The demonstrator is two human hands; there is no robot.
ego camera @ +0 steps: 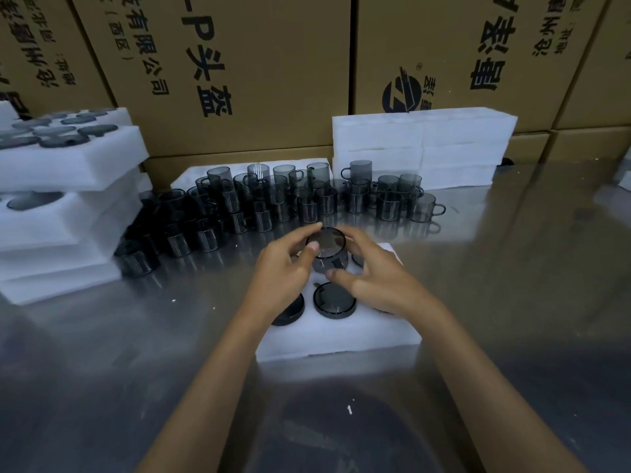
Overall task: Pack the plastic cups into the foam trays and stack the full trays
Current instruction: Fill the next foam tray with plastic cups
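A white foam tray lies on the steel table in front of me. Both hands hold one smoky grey plastic cup over a far middle hole of that tray. My left hand grips its left side with finger and thumb curled round the rim. My right hand curls round its right side. A cup sits sunk in the near middle hole. Another cup sits in the near left hole, half hidden by my left wrist. A further cup edge shows under my right hand.
Many loose grey cups stand crowded behind the tray. Stacked full trays rise at the left. Blank foam trays are piled at the back right. Cardboard boxes wall off the rear.
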